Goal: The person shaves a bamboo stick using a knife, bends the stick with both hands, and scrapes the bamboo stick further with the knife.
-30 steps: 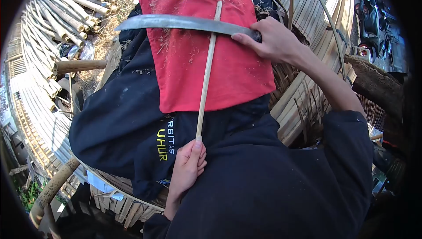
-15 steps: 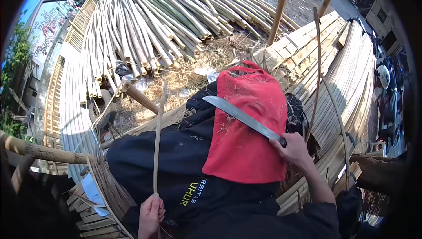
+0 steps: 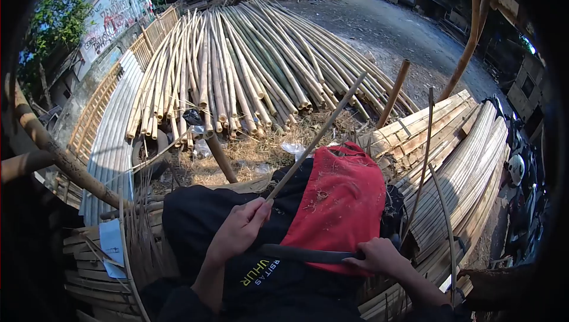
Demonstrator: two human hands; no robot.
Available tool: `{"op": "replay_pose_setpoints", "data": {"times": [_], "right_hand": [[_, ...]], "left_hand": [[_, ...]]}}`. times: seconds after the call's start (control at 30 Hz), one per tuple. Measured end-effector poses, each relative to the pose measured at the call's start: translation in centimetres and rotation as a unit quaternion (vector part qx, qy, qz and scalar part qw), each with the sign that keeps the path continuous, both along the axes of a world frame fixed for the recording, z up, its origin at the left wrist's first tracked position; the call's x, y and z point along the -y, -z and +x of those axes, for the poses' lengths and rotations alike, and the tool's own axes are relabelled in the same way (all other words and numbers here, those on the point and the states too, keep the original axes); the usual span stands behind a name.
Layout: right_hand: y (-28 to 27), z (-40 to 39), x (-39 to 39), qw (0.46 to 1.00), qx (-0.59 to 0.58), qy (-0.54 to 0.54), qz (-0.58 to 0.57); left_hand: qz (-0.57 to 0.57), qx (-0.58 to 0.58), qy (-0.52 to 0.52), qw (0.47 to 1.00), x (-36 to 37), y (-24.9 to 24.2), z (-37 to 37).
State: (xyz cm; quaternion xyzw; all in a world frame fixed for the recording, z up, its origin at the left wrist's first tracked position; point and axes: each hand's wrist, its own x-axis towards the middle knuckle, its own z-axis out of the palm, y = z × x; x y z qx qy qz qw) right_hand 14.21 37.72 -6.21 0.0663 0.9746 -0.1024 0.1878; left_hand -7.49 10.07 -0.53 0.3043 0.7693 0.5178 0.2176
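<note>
Your left hand [image 3: 240,230] was closed around the lower end of a thin bamboo stick [image 3: 314,138], which slanted up and to the right from your fist, its far tip over the pile of bamboo poles [image 3: 237,67] lying on the ground ahead. Your right hand [image 3: 379,255] was wrapped around the handle of a long knife [image 3: 305,254], whose dark blade lay nearly level across your lap, pointing toward your left arm. The blade sat over the lower edge of the red cloth [image 3: 344,203] spread on your knee, and the cloth was flecked with pale shavings. The stick and the knife were apart, the stick raised above the cloth. Stacks of split bamboo slats [image 3: 468,162] lay to your right, just beside your leg.
</note>
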Motion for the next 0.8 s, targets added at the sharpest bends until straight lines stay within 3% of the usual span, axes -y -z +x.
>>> {"op": "replay_pose_setpoints", "data": {"times": [0.17, 0.27, 0.33, 0.4, 0.47, 0.53, 0.6, 0.8], "right_hand": [[-1.1, -3.4, -2.0, 0.996, -0.073, -0.042, -0.027], [-3.4, -6.5, -1.8, 0.988, -0.126, 0.005, -0.091], [-4.4, -9.2, -2.1, 0.97, -0.186, 0.048, -0.148], [-6.2, -12.6, -1.5, 0.922, -0.245, 0.134, -0.269], [-5.8, -16.9, -2.5, 0.858, -0.346, 0.119, -0.36], [-5.1, -21.3, -3.6, 0.79, -0.371, 0.139, -0.469], [-5.3, -24.4, -4.0, 0.734, -0.352, 0.158, -0.559], [-0.6, -28.4, -4.9, 0.616, -0.346, 0.203, -0.678]], "left_hand": [[-0.002, -0.014, 0.018, 1.0, -0.9, 0.6, -0.6], [0.013, -0.022, 0.027, 0.999, -0.5, 0.9, -1.3], [-0.04, -0.017, 0.015, 0.999, -0.2, 1.0, -2.2], [-0.095, -0.023, 0.0, 0.995, -0.6, 1.0, -3.0], [-0.136, -0.08, -0.033, 0.987, -1.6, 0.7, -3.7], [-0.168, -0.144, -0.071, 0.973, -2.5, 0.2, -4.8], [-0.178, -0.18, -0.081, 0.964, -3.2, 0.8, -7.1], [-0.209, -0.274, -0.085, 0.935, -4.2, -0.3, -11.3]]}}
